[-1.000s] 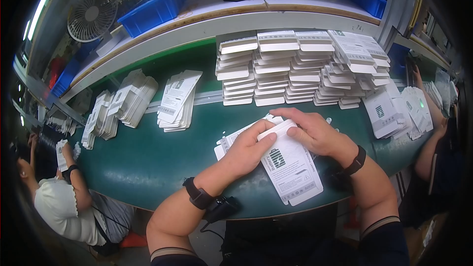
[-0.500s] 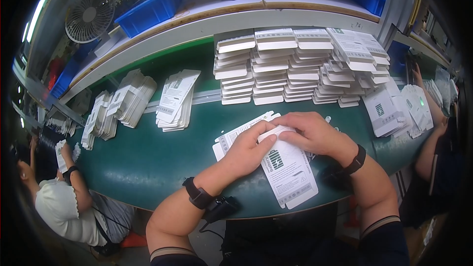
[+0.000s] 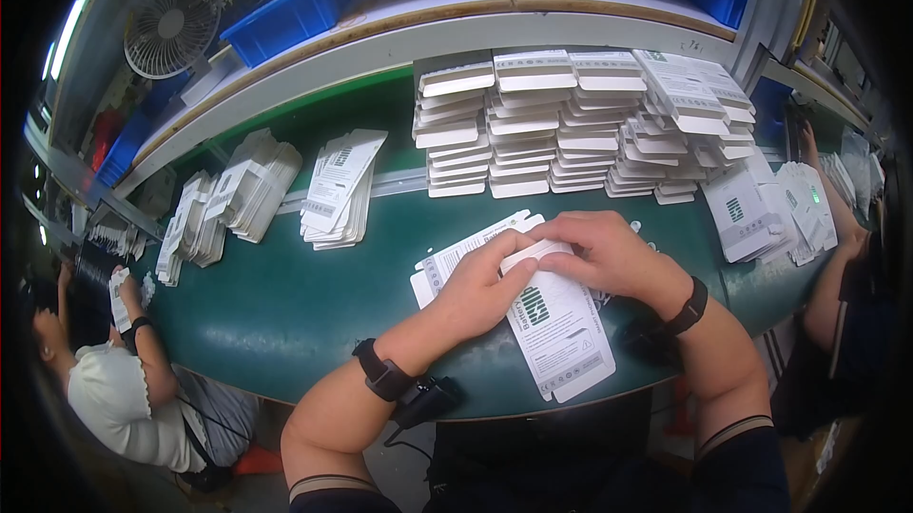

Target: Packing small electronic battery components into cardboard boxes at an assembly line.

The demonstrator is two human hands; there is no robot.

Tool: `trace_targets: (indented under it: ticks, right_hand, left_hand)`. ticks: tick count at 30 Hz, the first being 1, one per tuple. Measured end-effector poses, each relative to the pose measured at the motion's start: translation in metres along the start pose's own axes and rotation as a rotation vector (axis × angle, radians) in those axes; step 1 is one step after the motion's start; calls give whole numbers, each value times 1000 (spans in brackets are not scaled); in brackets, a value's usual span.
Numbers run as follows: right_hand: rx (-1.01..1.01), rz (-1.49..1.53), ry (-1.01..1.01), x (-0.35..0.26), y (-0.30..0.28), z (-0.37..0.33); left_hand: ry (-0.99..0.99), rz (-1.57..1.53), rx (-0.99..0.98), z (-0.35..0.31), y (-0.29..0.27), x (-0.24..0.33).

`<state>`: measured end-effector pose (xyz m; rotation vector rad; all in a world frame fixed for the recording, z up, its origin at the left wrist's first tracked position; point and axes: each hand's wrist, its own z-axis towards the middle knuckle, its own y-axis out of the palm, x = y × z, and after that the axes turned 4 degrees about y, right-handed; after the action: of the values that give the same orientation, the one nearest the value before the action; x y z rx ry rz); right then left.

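A flat white cardboard box [image 3: 559,332] with green and grey print lies slanted near the table's front edge. At its far end, my left hand [image 3: 490,280] pinches the edge, thumb on top. From the other side, my right hand [image 3: 604,251] grips the same end, its fingers curled over and its thumb close to the left one. Another printed white carton [image 3: 439,269] lies flat beneath and behind my left hand, partly covered by it. Small clear bits [image 3: 635,227] lie just beyond my right hand; what they are I cannot make out.
Tall stacks of folded white boxes [image 3: 518,128] stand at the back of the green table [image 3: 285,323]. Smaller piles lie left [image 3: 342,190] and right [image 3: 747,213]. Blue bins [image 3: 290,19] and a fan [image 3: 171,26] are on and by the shelf. People work at both sides.
My hands and the box between them hold almost the same place. At the far left, a co-worker's hand with a white carton has shifted slightly.
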<state>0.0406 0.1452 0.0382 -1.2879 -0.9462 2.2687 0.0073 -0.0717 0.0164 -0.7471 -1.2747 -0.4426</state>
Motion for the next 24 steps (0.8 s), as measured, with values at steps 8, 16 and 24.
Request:
trace_targets:
  ticks: [8, 16, 24]
  right_hand:
    - [-8, -10, -14, 4, 2, -1]
    - [-59, 29, 55, -8, 0, 1]
    - [-30, 52, 88, -9, 5, 3]
  left_hand:
    - [14, 6, -4, 1, 1, -2]
    - [-132, -296, -53, 2, -3, -1]
    - [-91, -285, -24, 2, -3, -6]
